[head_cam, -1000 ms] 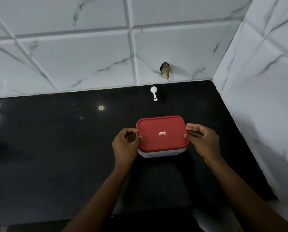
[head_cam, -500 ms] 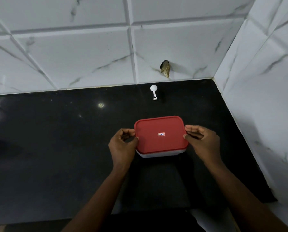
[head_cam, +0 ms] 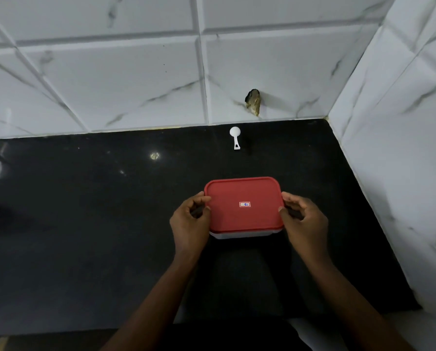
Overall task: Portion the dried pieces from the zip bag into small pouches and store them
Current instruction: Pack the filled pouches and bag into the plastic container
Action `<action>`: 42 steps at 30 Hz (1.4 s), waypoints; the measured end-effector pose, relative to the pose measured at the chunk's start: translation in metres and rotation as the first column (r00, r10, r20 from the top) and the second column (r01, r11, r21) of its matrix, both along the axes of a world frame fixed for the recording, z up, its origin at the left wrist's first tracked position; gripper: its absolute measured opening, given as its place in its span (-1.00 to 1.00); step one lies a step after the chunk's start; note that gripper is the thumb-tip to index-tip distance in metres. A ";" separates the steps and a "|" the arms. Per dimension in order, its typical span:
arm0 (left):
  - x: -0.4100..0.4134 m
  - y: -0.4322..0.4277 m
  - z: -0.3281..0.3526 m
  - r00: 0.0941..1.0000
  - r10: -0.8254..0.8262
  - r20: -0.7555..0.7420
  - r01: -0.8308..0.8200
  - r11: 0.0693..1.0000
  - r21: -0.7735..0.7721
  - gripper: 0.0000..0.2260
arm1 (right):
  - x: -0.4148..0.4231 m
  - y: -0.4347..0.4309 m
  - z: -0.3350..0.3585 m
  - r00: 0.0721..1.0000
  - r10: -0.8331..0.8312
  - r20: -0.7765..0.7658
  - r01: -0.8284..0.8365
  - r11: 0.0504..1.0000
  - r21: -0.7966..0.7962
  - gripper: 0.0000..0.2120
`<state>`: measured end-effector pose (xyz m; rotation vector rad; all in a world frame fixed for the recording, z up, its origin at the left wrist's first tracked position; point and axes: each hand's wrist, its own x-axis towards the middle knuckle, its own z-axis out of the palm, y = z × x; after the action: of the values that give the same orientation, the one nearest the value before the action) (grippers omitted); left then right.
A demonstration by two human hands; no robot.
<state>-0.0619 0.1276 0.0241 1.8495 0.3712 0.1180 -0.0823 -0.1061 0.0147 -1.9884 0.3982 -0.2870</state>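
A rectangular container with a red lid (head_cam: 243,205) and a pale base sits on the black counter (head_cam: 85,224), lid on. My left hand (head_cam: 190,221) grips its left edge with curled fingers. My right hand (head_cam: 303,219) grips the right edge the same way. What lies inside the container is hidden. No zip bag or pouches are in view.
A small white scoop (head_cam: 235,137) lies near the back wall. A hole (head_cam: 254,101) breaks the marble tile wall above it. A tiled side wall (head_cam: 402,148) closes the counter on the right. The counter's front edge runs near the bottom.
Both hands have stayed on the container's sides. The container has barely shifted on the counter.
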 end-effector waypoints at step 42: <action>0.028 -0.027 -0.022 0.852 -0.524 -0.011 0.324 0.510 0.797 -0.38 | 0.045 0.022 -0.005 0.916 0.319 -0.243 -0.395 0.611 -0.686 -0.26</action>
<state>-0.0342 0.1010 0.0026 2.7133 -0.4149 0.1681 -0.0369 -0.0840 0.0094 -2.8258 -0.1102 -0.0838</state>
